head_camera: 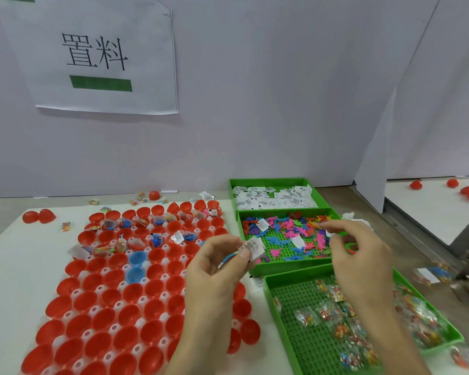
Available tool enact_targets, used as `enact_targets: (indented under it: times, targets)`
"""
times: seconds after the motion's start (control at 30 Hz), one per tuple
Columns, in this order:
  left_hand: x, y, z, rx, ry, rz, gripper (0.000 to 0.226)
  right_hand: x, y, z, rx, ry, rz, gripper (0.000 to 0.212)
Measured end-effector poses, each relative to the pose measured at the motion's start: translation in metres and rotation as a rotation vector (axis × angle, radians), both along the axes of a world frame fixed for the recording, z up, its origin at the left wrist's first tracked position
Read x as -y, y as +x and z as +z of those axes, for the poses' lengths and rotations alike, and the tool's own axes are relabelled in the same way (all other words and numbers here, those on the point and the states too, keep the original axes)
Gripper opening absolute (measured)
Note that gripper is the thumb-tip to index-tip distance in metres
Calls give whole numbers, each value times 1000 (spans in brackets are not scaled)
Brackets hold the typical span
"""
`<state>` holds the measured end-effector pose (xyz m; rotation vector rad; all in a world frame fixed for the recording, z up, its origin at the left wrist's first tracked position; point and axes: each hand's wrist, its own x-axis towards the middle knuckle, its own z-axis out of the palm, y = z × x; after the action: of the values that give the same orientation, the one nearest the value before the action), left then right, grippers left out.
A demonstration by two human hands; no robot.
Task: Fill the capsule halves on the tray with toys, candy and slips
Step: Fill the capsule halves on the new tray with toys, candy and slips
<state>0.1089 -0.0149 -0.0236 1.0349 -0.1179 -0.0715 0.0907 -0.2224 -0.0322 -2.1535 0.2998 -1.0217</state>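
A white tray point(98, 290) holds many red capsule halves point(157, 309) and two blue halves point(137, 258). Several halves in the far rows contain toys, candy bags and slips point(177, 236). My left hand point(217, 269) hovers over the tray's right edge and pinches a white printed slip point(252, 247), with a thin blue piece in its fingers too. My right hand point(360, 255) hangs over the toy bin point(290, 262), fingers loosely curled; whether it holds anything I cannot tell.
Three green bins stand to the right: slips point(271, 197) at the back, coloured plastic toys point(290, 228) in the middle, candy bags point(336, 315) nearest. Loose red halves point(38, 216) and candy packets lie on the table behind the tray. A white wall with a paper sign rises behind.
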Motion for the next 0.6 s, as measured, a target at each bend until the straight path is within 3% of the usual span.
enact_targets:
  times: [0.2,0.37,0.5,0.6]
  targets:
    - [-3,1,0,3,24,5,15,1,4,-7,-184,-56,33,29]
    - [-1,3,-1,13,44,6,16,1,7,-12,-487,-222,65,24]
    - [2,3,0,-10,5,-12,15,-2,8,-16,-729,-308,166,44]
    - [2,1,4,6,-2,-41,14,-5,10,-19,-767,-324,184,56]
